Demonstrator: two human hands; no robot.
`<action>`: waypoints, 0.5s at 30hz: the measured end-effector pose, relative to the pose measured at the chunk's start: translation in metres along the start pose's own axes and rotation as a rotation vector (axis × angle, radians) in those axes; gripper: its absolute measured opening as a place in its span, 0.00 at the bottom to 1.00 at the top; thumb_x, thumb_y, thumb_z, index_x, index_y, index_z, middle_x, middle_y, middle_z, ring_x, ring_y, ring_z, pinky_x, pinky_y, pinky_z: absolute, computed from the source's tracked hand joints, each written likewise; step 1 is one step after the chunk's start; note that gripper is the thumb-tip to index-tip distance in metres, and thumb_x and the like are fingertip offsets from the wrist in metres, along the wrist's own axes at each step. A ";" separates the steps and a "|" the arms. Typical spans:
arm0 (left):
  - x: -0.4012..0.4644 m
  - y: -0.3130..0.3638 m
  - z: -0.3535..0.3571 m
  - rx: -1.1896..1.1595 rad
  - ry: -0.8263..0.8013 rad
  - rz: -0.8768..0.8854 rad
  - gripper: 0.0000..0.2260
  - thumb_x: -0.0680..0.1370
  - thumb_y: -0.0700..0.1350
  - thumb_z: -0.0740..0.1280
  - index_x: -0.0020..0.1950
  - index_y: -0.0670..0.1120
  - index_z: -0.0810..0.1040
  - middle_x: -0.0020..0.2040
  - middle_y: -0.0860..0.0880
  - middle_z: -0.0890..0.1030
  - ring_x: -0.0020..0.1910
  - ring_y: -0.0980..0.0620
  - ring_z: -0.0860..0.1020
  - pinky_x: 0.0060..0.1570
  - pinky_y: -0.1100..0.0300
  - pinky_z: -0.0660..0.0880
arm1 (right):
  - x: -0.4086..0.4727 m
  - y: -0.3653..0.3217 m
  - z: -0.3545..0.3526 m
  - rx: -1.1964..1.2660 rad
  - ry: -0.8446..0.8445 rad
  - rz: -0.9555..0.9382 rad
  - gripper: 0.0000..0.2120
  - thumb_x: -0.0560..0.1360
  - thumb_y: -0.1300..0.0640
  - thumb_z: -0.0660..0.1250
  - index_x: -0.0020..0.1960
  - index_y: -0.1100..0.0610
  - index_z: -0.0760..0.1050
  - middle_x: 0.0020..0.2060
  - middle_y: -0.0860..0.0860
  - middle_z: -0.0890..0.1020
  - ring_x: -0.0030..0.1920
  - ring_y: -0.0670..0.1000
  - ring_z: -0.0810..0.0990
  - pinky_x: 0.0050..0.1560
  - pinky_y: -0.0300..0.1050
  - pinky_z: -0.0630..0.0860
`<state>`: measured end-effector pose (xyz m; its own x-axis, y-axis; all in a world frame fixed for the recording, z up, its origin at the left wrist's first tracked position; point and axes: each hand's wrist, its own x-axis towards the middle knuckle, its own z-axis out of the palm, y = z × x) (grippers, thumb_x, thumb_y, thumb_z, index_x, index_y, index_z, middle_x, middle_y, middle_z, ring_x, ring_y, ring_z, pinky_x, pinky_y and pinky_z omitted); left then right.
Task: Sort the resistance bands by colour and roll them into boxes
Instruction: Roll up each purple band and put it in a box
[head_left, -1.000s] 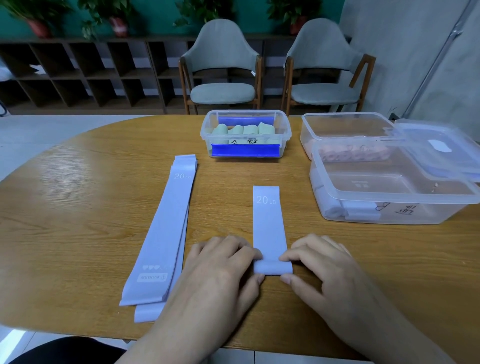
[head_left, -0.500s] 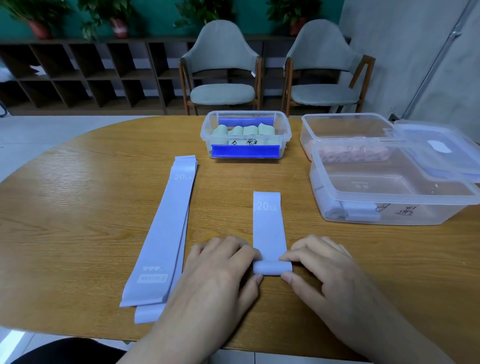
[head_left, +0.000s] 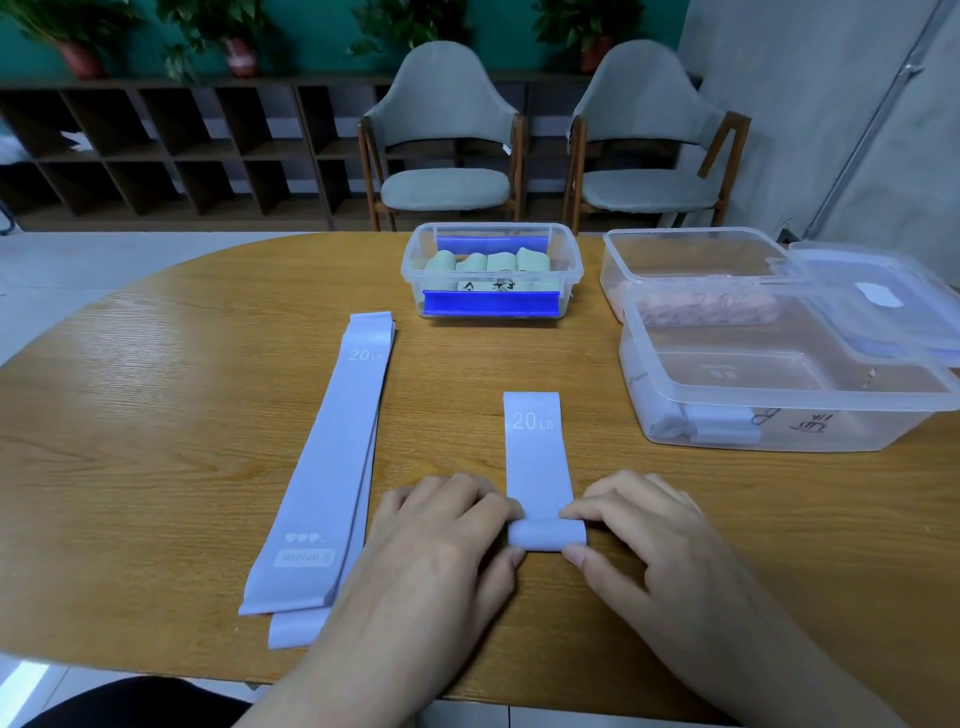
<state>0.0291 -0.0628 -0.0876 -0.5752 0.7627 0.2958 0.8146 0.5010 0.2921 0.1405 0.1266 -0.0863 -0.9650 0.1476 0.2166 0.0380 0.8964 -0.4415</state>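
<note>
Half-rolled lilac rubber band (head_left: 537, 457) at table (head_left: 130, 441) centre-front between both hands, flat lilac band stack (head_left: 332, 457) left, clear plastic boxes (head_left: 779, 395) right and behind.

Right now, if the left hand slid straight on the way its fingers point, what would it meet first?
The left hand points right, so it would meet the rolled end of the lavender band it already pinches, then probably the right hand.

Office lounge: wooden table (head_left: 156, 415), chairs (head_left: 447, 156), cubby shelving (head_left: 182, 150) (potted plants (head_left: 78, 31) above).
</note>
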 end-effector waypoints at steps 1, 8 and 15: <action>0.000 0.000 0.000 0.002 0.004 0.001 0.10 0.77 0.56 0.59 0.54 0.58 0.77 0.53 0.61 0.76 0.51 0.57 0.75 0.49 0.57 0.70 | 0.000 0.000 0.000 0.001 -0.004 0.003 0.13 0.76 0.41 0.61 0.56 0.42 0.76 0.51 0.33 0.72 0.56 0.38 0.71 0.57 0.41 0.68; -0.001 -0.001 0.000 -0.027 -0.030 -0.012 0.12 0.77 0.58 0.60 0.57 0.59 0.77 0.55 0.62 0.76 0.54 0.57 0.74 0.53 0.55 0.71 | 0.000 0.000 0.000 -0.006 -0.003 -0.010 0.11 0.77 0.42 0.60 0.55 0.42 0.76 0.51 0.34 0.72 0.55 0.40 0.72 0.56 0.45 0.69; -0.001 0.000 0.000 -0.015 -0.017 -0.013 0.12 0.79 0.57 0.59 0.56 0.58 0.80 0.54 0.61 0.76 0.53 0.56 0.75 0.52 0.54 0.71 | 0.000 -0.001 -0.001 0.008 -0.003 -0.001 0.13 0.75 0.40 0.60 0.56 0.42 0.75 0.51 0.33 0.73 0.56 0.38 0.71 0.57 0.42 0.69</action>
<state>0.0295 -0.0632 -0.0876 -0.5840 0.7630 0.2769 0.8060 0.5044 0.3098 0.1407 0.1259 -0.0848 -0.9659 0.1458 0.2141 0.0354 0.8931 -0.4485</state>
